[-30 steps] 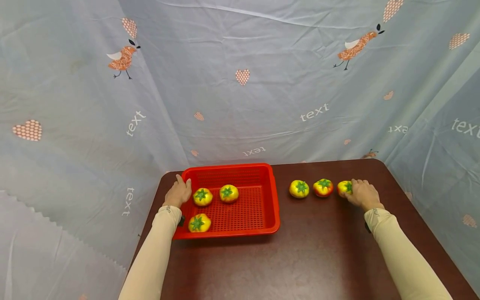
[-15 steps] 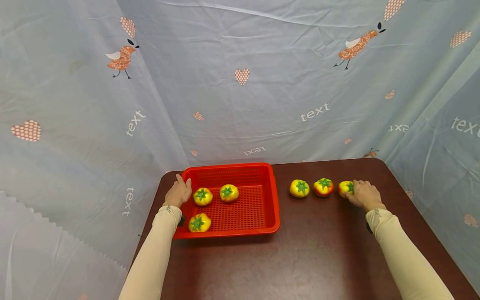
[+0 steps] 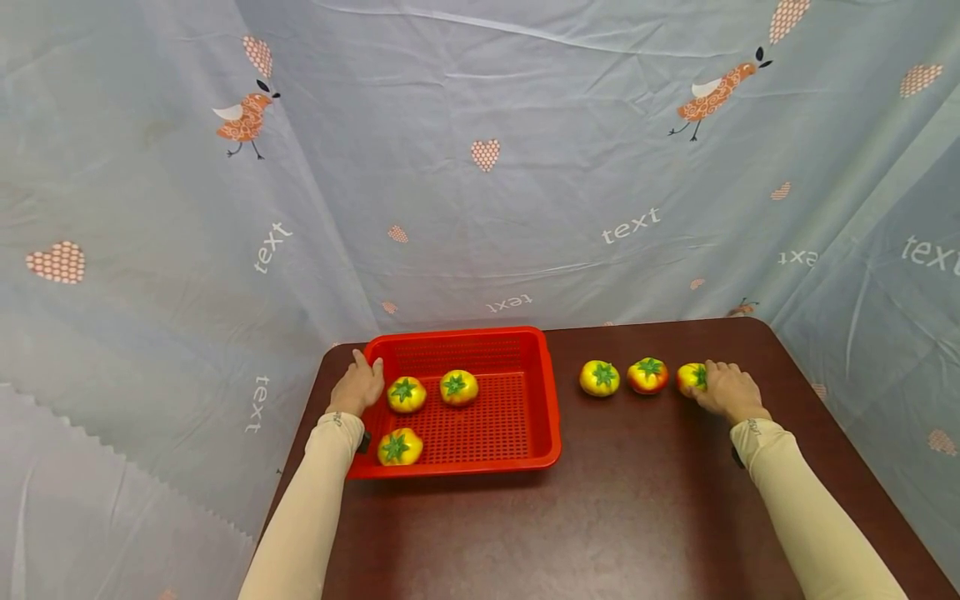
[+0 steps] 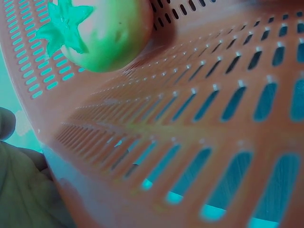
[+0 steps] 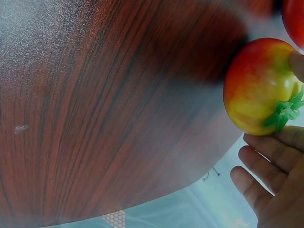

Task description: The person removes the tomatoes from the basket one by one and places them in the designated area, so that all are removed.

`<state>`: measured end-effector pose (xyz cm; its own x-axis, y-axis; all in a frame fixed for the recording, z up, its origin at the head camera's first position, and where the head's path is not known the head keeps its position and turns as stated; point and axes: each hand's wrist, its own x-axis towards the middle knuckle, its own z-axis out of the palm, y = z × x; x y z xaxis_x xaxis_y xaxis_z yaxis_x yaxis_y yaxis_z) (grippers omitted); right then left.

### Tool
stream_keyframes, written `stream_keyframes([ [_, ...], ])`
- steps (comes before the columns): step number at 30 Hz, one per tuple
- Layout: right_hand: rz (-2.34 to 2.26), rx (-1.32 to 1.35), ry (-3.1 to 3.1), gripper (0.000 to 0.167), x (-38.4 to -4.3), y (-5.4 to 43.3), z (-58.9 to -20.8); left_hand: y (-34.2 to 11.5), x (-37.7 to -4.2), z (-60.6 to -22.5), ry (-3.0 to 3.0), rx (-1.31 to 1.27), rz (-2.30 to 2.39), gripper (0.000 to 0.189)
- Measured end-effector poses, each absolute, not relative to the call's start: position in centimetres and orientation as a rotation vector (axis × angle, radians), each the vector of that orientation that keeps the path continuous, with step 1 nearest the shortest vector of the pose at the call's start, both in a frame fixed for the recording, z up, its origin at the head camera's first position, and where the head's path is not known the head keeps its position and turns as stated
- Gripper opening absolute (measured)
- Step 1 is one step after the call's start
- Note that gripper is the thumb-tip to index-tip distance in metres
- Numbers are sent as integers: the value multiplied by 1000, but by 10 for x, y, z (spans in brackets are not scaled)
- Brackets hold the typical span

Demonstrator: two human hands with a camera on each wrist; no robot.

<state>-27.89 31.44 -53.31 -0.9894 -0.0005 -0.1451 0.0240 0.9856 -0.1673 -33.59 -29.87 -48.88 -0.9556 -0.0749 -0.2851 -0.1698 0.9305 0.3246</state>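
1. Right hand (image 3: 727,390): pinches the right-hand tomato (image 3: 687,378) between thumb and forefinger; the remaining fingers are spread, as the right wrist view shows.
2. Right-hand tomato: on the tabletop (image 3: 525,533), last in a left-to-right row. Its green calyx faces upward and toward the gripping hand; the body is rounded, without a pronounced long axis.
3. Middle tomato (image 3: 647,379): just beside the gripped one, calyx upward and tipped toward the far edge.
4. Left tomato of the row (image 3: 597,379): calyx upward, turned slightly right.
5. Red basket (image 3: 480,467): perforated, at left, long axis running left to right.
6. Basket contents: a far-left tomato (image 3: 407,395), a far-right tomato (image 3: 459,388) and a near-left tomato (image 3: 400,447), calyxes upward, the latter two turned somewhat left.
7. Left hand (image 3: 357,387): at the basket's left rim, thumb and forefinger apart; whether it grips cannot be told.
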Motion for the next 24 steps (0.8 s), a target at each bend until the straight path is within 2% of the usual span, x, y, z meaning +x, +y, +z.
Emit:
stream_keyframes([
  [24,-239,-19,3012,70,-277,312,-532,-299,-337,-487,2814,-182,502,72],
])
